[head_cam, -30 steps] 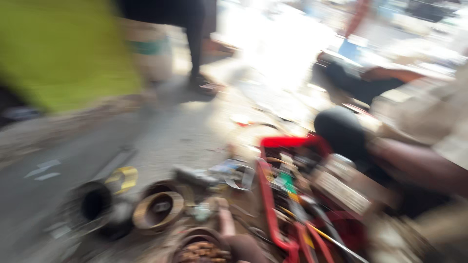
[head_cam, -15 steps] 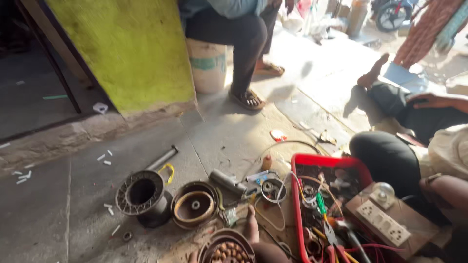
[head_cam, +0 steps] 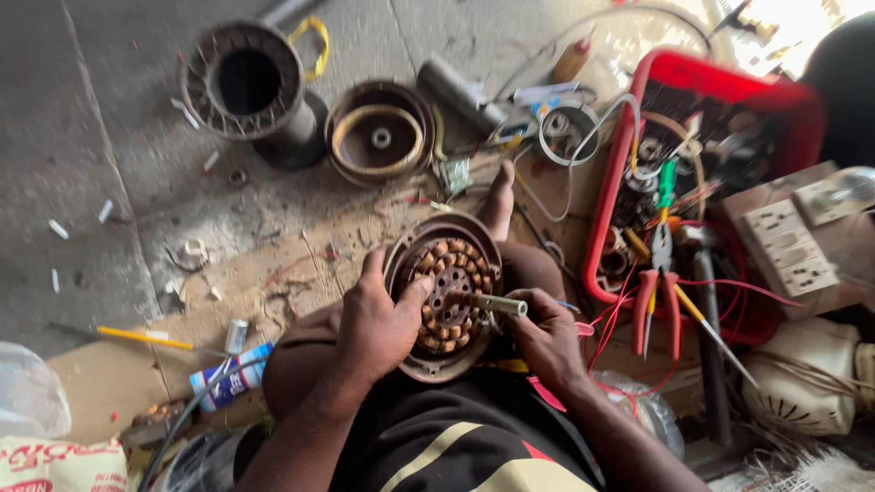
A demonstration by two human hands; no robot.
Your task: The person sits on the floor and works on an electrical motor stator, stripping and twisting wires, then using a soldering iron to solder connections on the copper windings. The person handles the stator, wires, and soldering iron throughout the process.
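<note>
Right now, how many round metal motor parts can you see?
3: the wound stator held in both hands, a brown bowl-shaped cover ahead, a dark ribbed ring far left. Others may hide in the red crate.

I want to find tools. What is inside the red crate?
In the red crate lie red-handled pliers, a green-handled tool, a hammer, wires and small metal parts. What lies under this pile, at the bottom, is covered and cannot be seen.

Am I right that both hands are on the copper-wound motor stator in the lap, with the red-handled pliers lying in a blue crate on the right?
Not quite: the crate is red, not blue, as the head view shows. The rest holds: the left hand and right hand are both on the copper-wound motor stator in the lap, and the red-handled pliers lie in that crate on the right.
</note>
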